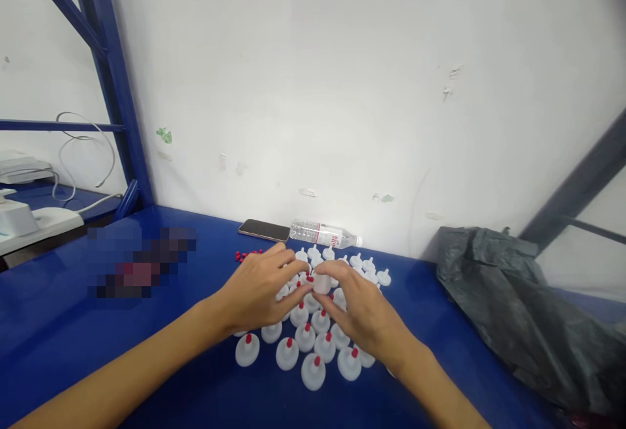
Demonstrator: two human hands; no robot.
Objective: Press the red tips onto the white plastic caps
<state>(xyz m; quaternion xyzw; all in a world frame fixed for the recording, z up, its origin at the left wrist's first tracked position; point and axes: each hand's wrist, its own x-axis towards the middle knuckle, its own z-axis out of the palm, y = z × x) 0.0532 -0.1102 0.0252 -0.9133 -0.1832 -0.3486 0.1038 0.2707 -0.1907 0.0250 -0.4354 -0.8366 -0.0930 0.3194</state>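
Between the thumb and fingers of my right hand (pixel 359 308) is a white nozzle cap (pixel 321 283), tipped on its side and facing left. My left hand (pixel 264 285) pinches a small red tip (pixel 310 279) at the nozzle end of that cap. Whether the tip sits on the nozzle or just beside it, I cannot tell. Below both hands, several white nozzle caps with red tips (pixel 313 371) stand on the blue table (pixel 195 377). Behind the hands are several white caps with bare nozzles (pixel 384 277). My hands hide part of the group.
Loose red tips (pixel 239 256) lie behind my left hand. A phone (pixel 264 229) and a clear plastic bottle (pixel 325 234) lie along the wall. At right a dark plastic bag (pixel 493 285) is heaped. A blurred-out patch (pixel 141 269) covers something on the left.
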